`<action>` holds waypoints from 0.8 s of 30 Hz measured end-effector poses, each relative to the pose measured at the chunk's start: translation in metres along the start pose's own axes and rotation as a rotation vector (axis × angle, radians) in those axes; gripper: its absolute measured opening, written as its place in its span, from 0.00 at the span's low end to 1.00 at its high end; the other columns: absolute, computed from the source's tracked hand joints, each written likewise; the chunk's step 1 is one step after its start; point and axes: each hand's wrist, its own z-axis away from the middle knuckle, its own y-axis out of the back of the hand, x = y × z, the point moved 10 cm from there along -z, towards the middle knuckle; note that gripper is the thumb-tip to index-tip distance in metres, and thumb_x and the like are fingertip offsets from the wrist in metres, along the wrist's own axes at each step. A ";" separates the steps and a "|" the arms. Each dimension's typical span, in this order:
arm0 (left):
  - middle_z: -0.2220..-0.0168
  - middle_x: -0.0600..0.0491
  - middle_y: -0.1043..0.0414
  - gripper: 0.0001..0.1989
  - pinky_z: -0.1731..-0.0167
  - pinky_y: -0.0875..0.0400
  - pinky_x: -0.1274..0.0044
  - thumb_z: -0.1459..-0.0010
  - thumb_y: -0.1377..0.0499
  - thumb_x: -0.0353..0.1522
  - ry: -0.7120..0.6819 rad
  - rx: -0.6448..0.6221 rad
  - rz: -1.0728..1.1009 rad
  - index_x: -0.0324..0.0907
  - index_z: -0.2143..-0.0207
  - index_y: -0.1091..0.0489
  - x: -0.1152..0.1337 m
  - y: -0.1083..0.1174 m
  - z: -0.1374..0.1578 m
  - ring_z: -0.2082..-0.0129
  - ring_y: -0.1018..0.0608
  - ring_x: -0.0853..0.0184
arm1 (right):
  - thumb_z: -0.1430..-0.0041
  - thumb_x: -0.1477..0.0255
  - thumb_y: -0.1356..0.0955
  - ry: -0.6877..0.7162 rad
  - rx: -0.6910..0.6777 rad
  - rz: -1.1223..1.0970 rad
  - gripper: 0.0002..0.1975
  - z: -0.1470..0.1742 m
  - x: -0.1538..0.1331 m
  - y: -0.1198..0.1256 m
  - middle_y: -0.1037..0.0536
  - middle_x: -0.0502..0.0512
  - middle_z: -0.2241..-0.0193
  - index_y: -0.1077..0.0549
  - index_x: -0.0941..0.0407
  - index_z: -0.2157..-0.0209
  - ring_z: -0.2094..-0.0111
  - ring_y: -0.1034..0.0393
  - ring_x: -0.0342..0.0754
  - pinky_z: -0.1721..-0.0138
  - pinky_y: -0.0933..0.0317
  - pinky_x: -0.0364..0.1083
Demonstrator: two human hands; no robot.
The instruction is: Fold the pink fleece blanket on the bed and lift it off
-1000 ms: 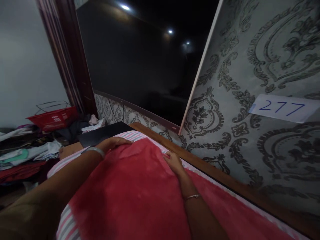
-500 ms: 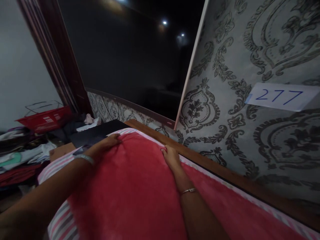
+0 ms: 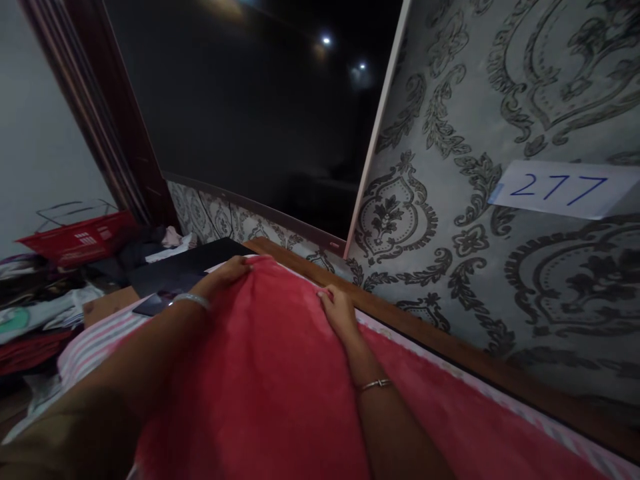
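Observation:
A red plush blanket (image 3: 285,360) with a pink, grey and white striped border covers the surface before me. My left hand (image 3: 231,272) is closed on the blanket's far edge, and the cloth gathers into folds below its fingers. Further right, my right hand (image 3: 340,312) pinches the same edge, thumb and fingers curled over it. Between the hands the red cloth is drawn fairly straight. Part of the striped underside (image 3: 95,343) shows left of my left forearm.
Behind the blanket runs a wooden ledge (image 3: 280,252) along the patterned wall. A large dark television (image 3: 250,120) hangs above it. At left lie a black flat panel (image 3: 187,263), a phone (image 3: 155,303), a red basket (image 3: 80,237) and heaped clothes (image 3: 40,347). A paper marked 277 (image 3: 560,189) is on the wall.
My left hand has moved slightly right with the blanket's edge, bunching the cloth below it. The striped part at left has shifted and spread lower. My right hand keeps almost the same place.

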 end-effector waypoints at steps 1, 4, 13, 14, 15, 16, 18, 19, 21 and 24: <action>0.67 0.48 0.22 0.19 0.64 0.28 0.73 0.57 0.37 0.43 -0.026 0.028 -0.013 0.37 0.66 0.26 0.001 0.000 0.002 0.65 0.23 0.59 | 0.33 0.68 0.38 0.010 0.026 -0.007 0.12 -0.001 -0.002 0.005 0.20 0.54 0.66 0.25 0.55 0.64 0.63 0.29 0.47 0.64 0.46 0.42; 0.61 0.49 0.23 0.19 0.56 0.29 0.73 0.52 0.43 0.42 -0.062 0.101 -0.089 0.38 0.62 0.27 0.001 -0.003 0.005 0.57 0.24 0.60 | 0.33 0.68 0.38 -0.043 0.029 0.065 0.12 -0.001 0.001 0.011 0.20 0.55 0.63 0.24 0.55 0.62 0.61 0.28 0.47 0.63 0.45 0.42; 0.63 0.45 0.22 0.24 0.62 0.28 0.72 0.58 0.39 0.49 0.043 -0.004 -0.278 0.38 0.66 0.26 -0.002 0.002 0.006 0.60 0.22 0.55 | 0.36 0.65 0.35 -0.131 -0.170 0.197 0.11 0.005 0.008 -0.004 0.19 0.57 0.59 0.22 0.53 0.58 0.56 0.26 0.50 0.63 0.43 0.43; 0.63 0.46 0.22 0.27 0.64 0.28 0.72 0.58 0.39 0.52 0.085 -0.050 -0.291 0.38 0.65 0.26 -0.004 0.005 0.012 0.61 0.21 0.55 | 0.36 0.65 0.35 -0.129 -0.183 0.211 0.12 0.005 0.007 -0.004 0.19 0.57 0.59 0.22 0.54 0.59 0.55 0.26 0.51 0.62 0.43 0.43; 0.63 0.46 0.22 0.28 0.65 0.27 0.72 0.59 0.39 0.54 0.131 -0.092 -0.305 0.39 0.66 0.26 -0.006 0.010 0.019 0.62 0.21 0.55 | 0.35 0.65 0.36 -0.130 -0.193 0.223 0.12 0.006 0.007 -0.004 0.19 0.58 0.58 0.22 0.54 0.59 0.55 0.26 0.51 0.62 0.43 0.43; 0.64 0.46 0.22 0.29 0.65 0.27 0.72 0.60 0.39 0.55 0.171 -0.122 -0.322 0.39 0.67 0.26 -0.008 0.015 0.028 0.62 0.21 0.55 | 0.34 0.65 0.37 -0.129 -0.197 0.233 0.13 0.006 0.007 -0.004 0.19 0.59 0.58 0.22 0.54 0.59 0.55 0.26 0.51 0.62 0.43 0.43; 0.64 0.46 0.22 0.28 0.65 0.27 0.72 0.62 0.38 0.55 0.211 -0.131 -0.353 0.40 0.70 0.26 -0.011 0.028 0.047 0.62 0.22 0.55 | 0.32 0.65 0.39 -0.128 -0.189 0.242 0.15 0.007 0.008 -0.004 0.20 0.61 0.57 0.23 0.56 0.59 0.55 0.26 0.51 0.61 0.43 0.43; 0.64 0.46 0.22 0.28 0.64 0.28 0.72 0.63 0.38 0.54 0.211 -0.118 -0.378 0.40 0.70 0.27 -0.012 0.035 0.057 0.61 0.22 0.55 | 0.32 0.65 0.39 -0.129 -0.182 0.235 0.15 0.007 0.009 -0.004 0.20 0.61 0.57 0.23 0.56 0.59 0.55 0.27 0.51 0.61 0.42 0.44; 0.65 0.47 0.23 0.27 0.64 0.28 0.72 0.64 0.39 0.55 0.206 -0.104 -0.462 0.41 0.72 0.28 -0.017 0.047 0.077 0.61 0.23 0.55 | 0.32 0.65 0.40 -0.135 -0.178 0.177 0.16 0.006 0.011 -0.006 0.20 0.63 0.57 0.23 0.57 0.60 0.56 0.27 0.52 0.60 0.42 0.44; 0.68 0.47 0.24 0.28 0.65 0.30 0.72 0.62 0.43 0.56 0.176 -0.109 -0.578 0.41 0.73 0.29 -0.029 0.061 0.106 0.63 0.23 0.54 | 0.31 0.66 0.41 -0.133 -0.197 0.053 0.18 0.002 0.014 -0.011 0.20 0.64 0.59 0.23 0.58 0.63 0.57 0.27 0.52 0.59 0.42 0.45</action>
